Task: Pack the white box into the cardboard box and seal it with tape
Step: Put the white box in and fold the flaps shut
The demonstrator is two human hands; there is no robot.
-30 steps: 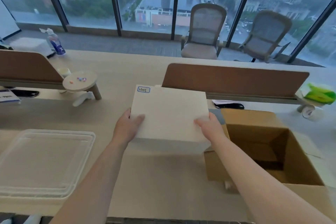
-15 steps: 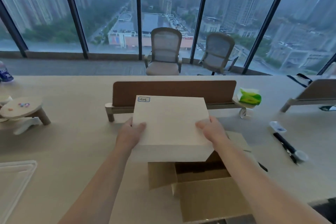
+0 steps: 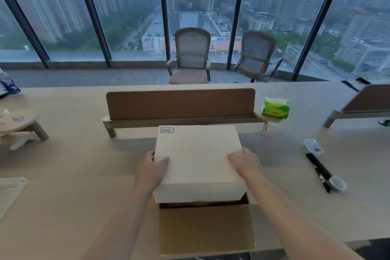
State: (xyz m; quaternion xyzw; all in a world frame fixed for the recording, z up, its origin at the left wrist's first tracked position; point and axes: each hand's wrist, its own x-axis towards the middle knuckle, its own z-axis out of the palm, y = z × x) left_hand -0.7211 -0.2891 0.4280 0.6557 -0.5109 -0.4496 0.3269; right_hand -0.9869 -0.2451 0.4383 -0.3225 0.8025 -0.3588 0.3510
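Two hands on it: my left hand and right hand grip the white box mid-frame, over the cardboard box, seemingly partly inside.

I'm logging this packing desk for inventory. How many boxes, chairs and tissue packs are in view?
Boxes: 2, the white box and the cardboard box
Chairs: 2, the left chair and the right chair
Tissue packs: 1, the green tissue pack
Total: 5
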